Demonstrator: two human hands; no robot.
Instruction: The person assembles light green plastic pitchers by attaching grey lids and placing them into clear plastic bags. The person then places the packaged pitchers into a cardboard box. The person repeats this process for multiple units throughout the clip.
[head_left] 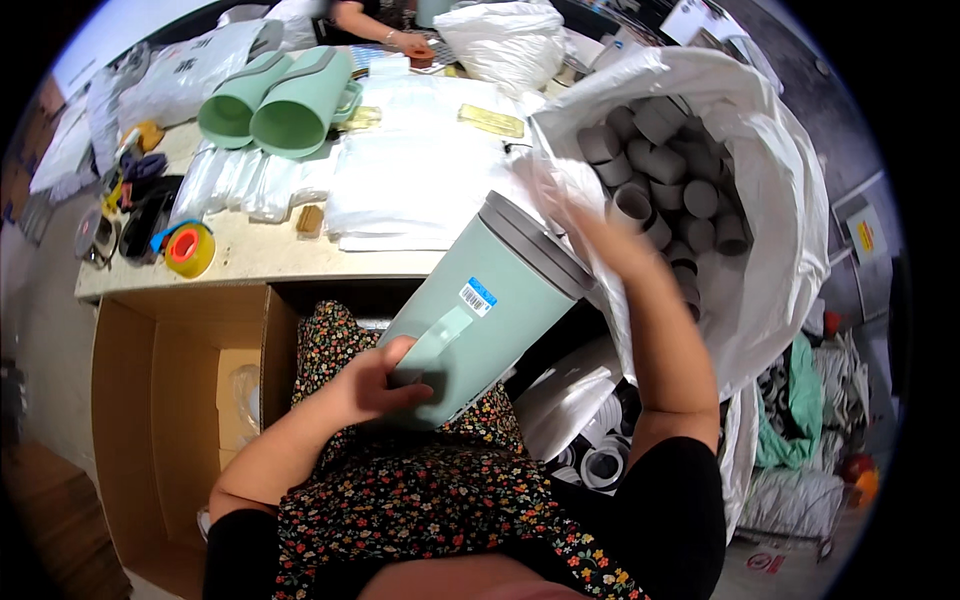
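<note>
A large pale green mug (pixel 450 290) with a grey rim leans across the middle, its rim toward the upper right. My left hand (pixel 375 385) is closed around it low down, beside its handle; a small blue and white barcode sticker shows on its side. My right hand (pixel 560 200) is a blur just beyond the grey rim, at the edge of a white sack (pixel 800 300); its fingers cannot be made out. Inside that sack lie several grey cylindrical caps (pixel 662 162). Two more green mugs (pixel 290 115) lie on their sides at the back left of the table.
The table (pixel 255 262) bears a stack of white plastic bags (pixel 410 200) and a yellow tape roll (pixel 190 250). An open cardboard box (pixel 180 400) stands at my left. White ring parts (pixel 604 464) lie low at the right. Across the table another person's hand (pixel 410 43) is visible.
</note>
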